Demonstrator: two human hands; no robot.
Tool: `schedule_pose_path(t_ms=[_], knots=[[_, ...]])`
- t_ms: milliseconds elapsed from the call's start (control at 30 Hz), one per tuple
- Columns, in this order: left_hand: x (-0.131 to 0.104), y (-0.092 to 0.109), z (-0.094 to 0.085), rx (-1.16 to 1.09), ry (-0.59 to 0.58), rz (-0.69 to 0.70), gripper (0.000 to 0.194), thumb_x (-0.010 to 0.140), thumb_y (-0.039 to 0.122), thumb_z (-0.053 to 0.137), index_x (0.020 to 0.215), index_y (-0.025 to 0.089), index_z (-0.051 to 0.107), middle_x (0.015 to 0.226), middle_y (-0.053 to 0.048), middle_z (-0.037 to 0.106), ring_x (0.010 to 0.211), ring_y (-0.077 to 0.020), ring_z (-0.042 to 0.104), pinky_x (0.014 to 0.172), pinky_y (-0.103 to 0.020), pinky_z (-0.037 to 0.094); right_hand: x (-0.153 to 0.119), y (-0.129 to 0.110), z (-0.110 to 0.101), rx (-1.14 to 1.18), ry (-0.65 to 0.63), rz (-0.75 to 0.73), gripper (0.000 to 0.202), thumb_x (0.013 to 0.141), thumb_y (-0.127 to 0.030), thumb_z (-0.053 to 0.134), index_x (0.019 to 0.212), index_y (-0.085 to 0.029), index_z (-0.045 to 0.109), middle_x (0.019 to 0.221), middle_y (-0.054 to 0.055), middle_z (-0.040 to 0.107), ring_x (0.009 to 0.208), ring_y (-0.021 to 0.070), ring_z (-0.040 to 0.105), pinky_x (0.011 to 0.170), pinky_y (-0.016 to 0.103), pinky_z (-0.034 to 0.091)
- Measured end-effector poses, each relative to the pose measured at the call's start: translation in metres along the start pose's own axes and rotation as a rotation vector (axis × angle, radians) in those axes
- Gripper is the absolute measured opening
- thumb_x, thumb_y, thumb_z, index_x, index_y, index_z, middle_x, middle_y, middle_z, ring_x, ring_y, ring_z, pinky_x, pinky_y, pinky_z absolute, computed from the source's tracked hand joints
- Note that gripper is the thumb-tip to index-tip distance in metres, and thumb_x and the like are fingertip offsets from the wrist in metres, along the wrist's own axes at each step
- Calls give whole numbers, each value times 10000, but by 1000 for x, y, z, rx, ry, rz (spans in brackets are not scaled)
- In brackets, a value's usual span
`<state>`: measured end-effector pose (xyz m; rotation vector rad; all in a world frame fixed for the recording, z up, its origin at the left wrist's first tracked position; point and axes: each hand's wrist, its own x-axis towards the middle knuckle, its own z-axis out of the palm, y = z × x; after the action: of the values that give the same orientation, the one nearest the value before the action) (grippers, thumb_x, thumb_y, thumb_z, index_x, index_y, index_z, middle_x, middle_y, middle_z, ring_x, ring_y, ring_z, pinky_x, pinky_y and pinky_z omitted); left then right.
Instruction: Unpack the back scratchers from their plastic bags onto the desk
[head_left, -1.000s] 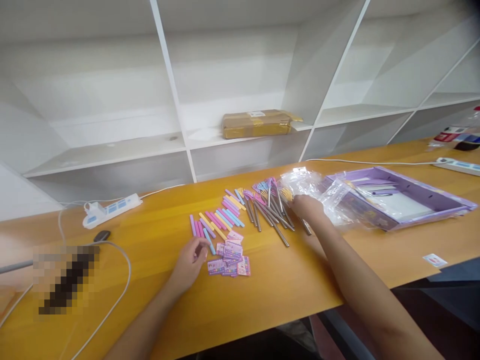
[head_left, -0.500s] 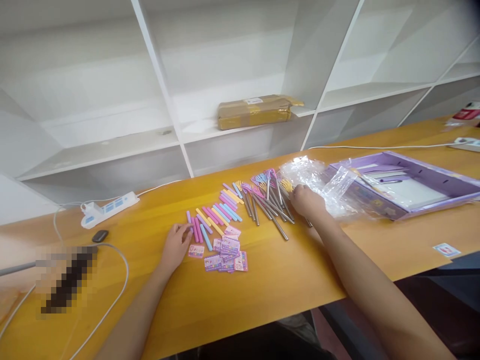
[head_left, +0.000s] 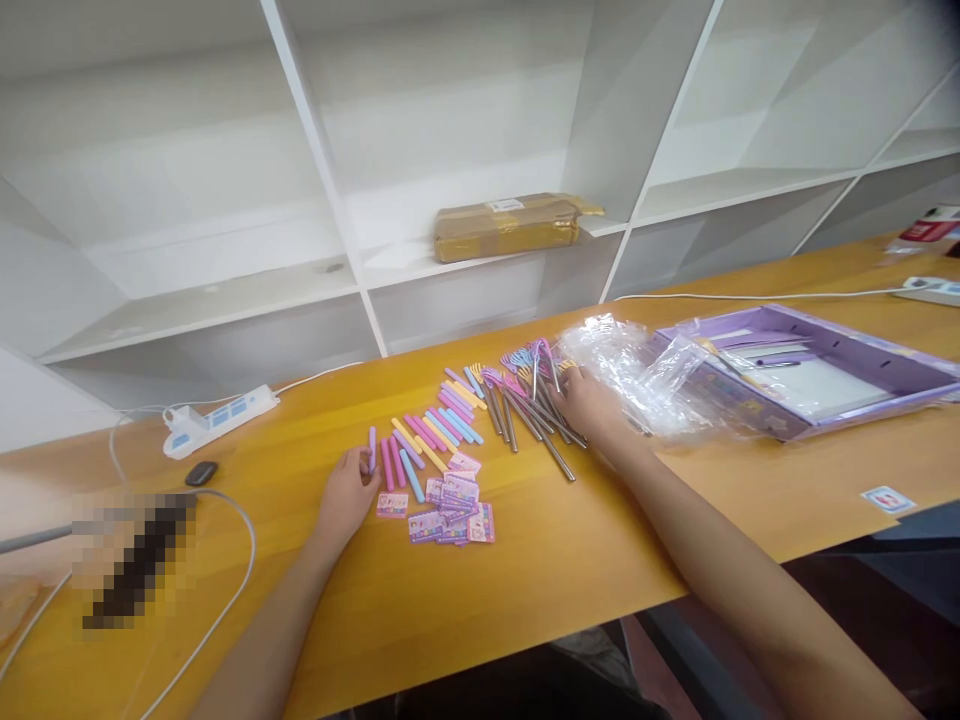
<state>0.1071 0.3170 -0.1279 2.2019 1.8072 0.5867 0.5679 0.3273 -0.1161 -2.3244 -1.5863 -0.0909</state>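
Observation:
My left hand (head_left: pixel 349 497) is closed on a short purple stick (head_left: pixel 372 450), held between thumb and fingers at the left end of a spread of similar pink, yellow, blue and purple sticks (head_left: pixel 429 430). Below them lie small printed pink and purple cards (head_left: pixel 455 497), partly overlapping. At the heap of back scratchers (head_left: pixel 534 412), with metal rods and coloured claw heads, my right hand (head_left: pixel 589 402) has its fingers curled at a yellow claw head (head_left: pixel 568 366). They seem to grip that scratcher, though the palm hides much of it.
Crumpled clear plastic bags (head_left: pixel 611 350) lie behind my right hand, against a purple open box (head_left: pixel 795 425). A power strip (head_left: pixel 221 418), a small black object (head_left: pixel 201 473) and cables are on the left. A taped carton (head_left: pixel 510 228) sits on the white shelf.
My left hand has drawn the purple stick slightly left, away from the pink ones, and tipped it more upright. My right hand has moved left, further over the back scratchers.

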Motion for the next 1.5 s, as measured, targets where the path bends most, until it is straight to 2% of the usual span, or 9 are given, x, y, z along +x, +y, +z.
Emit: schedule_pose_path(t_ms=[133,267,500,633,867,1100,1200,1333,1500], knots=[[-3,10,-7,98,-80,-121,352,933,322,574,1251,172,551,981,-86,717,944,-279,702,784,-349,500,0,-14,2,23,39,-56,481,1061,-582,447,1146,-159,660,1220,170,672,987,286,695,863,361,488],[-6,20,-18,275,-221,-210,305,969,361,465,1138,160,620,1020,-163,756,924,-334,733,739,-373,490,3,-29,3,-12,-71,-5,628,1059,-661,384,1077,-131,720,1080,203,712,982,319,704,893,402,499],[-13,26,-28,295,-260,-178,372,1012,315,339,1063,159,673,988,-182,770,900,-326,744,737,-366,492,18,-37,7,-22,-172,59,722,1027,-704,398,1153,-88,753,1078,254,722,1051,372,705,953,474,508],[-16,23,-26,273,-252,-142,344,1024,305,360,1001,166,674,959,-172,765,883,-312,739,744,-358,493,23,-31,9,14,-191,61,629,983,-648,521,1049,-76,773,1069,263,722,1056,388,702,972,489,501],[-19,12,-24,165,-173,-97,370,1098,315,278,993,190,610,906,-151,738,826,-294,723,716,-356,463,15,-24,0,161,-61,79,387,999,-447,509,953,-128,722,897,160,737,860,274,695,804,338,489],[-33,31,-23,-35,-100,17,377,1131,433,234,997,240,530,865,-54,683,775,-238,671,688,-325,437,-6,-51,-38,964,185,-75,312,957,-490,575,887,-186,581,785,48,643,712,177,568,687,279,430],[-43,44,-23,-135,-151,131,340,1123,430,268,1056,243,544,943,-58,680,827,-244,649,732,-331,440,-41,-84,-48,1291,-50,-178,346,920,-542,665,940,-208,576,697,-24,530,594,127,451,581,246,369],[-56,59,-22,-151,-278,250,310,1119,412,285,1070,244,540,990,-61,667,855,-239,617,752,-325,429,-100,-122,-30,1594,-507,-209,441,914,-612,678,808,-209,534,554,-77,324,480,83,255,482,224,202],[-67,66,-12,-92,-377,321,324,1127,415,270,993,243,509,983,-74,657,842,-240,589,742,-329,395,-133,-130,6,1687,-733,-247,535,937,-694,614,784,-182,608,491,-59,420,401,73,293,420,225,169]])
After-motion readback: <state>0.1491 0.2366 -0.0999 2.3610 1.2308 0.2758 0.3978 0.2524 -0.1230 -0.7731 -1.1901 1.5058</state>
